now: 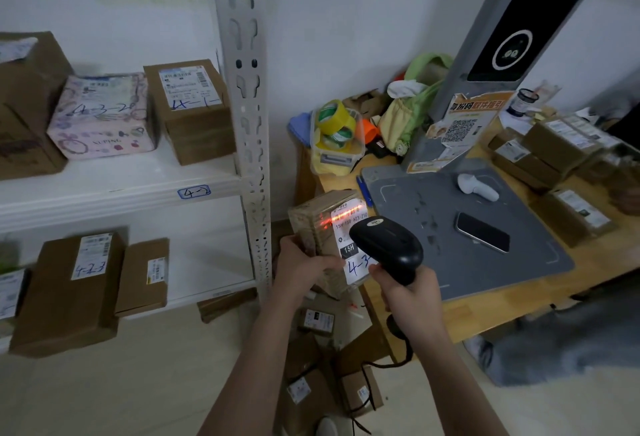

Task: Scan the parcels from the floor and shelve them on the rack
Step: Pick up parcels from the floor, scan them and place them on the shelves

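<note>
A: Where is the parcel right now?

B: The brown parcel (313, 224) is up in the air, just off the left edge of the desk (485, 304), between the desk and the rack (247, 117). The left hand (304, 262) holds it, with the fingers curled round its near side.

A: And the other hand?

B: The right hand (408, 292) is wrapped tight round the handle of the black scanner (388, 245). The scanner's head is right over the white label (346, 224). A red line of light falls across the bars at the top of the label.

A: So is it getting scanned?

B: I think so. The blue writing on the label starts "4-3". The scanner hides the rest.

A: Is much of the job done?

B: Some. A pink box (100, 113) and a brown box (190, 106) with blue numbers sit on the shelf tagged "4-2". Two lower boxes (72, 290) sit on the shelf below.

A: What is left?

B: This parcel has to go on the rack. And the floor parcels (304, 390) lie below the desk's left edge, at least four of them. They all need a scan and a shelf too. I would say the job is partway, not near the end.
</note>
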`<action>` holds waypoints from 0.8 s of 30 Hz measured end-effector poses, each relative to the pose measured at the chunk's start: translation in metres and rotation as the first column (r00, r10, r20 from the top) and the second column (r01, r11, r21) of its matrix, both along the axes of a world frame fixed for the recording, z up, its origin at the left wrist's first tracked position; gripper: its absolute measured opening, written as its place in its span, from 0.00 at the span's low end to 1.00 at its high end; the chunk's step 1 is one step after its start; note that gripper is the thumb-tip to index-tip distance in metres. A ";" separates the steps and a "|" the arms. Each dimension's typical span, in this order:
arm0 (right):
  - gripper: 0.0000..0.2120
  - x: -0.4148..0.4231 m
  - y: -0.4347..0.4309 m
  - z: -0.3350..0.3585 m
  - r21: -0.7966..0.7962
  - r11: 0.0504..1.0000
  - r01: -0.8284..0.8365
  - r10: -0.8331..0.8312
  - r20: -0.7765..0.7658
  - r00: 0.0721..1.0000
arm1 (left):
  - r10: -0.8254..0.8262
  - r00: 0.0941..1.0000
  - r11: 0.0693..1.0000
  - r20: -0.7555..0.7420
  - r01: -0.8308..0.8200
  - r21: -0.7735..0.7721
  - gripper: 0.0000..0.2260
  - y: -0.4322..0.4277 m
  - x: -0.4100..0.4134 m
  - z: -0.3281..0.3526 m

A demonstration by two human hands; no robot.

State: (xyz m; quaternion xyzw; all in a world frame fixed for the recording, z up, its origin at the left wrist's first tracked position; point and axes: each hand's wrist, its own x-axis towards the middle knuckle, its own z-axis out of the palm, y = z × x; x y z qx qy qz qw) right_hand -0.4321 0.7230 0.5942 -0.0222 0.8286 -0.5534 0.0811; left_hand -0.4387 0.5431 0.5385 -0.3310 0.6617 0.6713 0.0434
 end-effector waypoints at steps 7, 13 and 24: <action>0.05 -0.003 0.010 -0.008 0.004 1.000 0.004 -0.004 0.034 0.999 | 0.025 1.000 0.998 -0.018 -0.024 0.056 0.41 0.005 -0.004 -0.006; 0.05 -0.008 0.016 -0.012 0.005 1.000 0.023 -0.023 0.039 0.999 | 0.024 1.000 0.998 -0.020 -0.022 0.054 0.41 0.006 -0.010 -0.010; 0.06 -0.029 0.031 -0.036 0.023 0.993 0.115 -0.116 0.054 0.992 | 0.072 0.997 0.996 -0.036 -0.070 0.049 0.48 0.011 -0.016 -0.016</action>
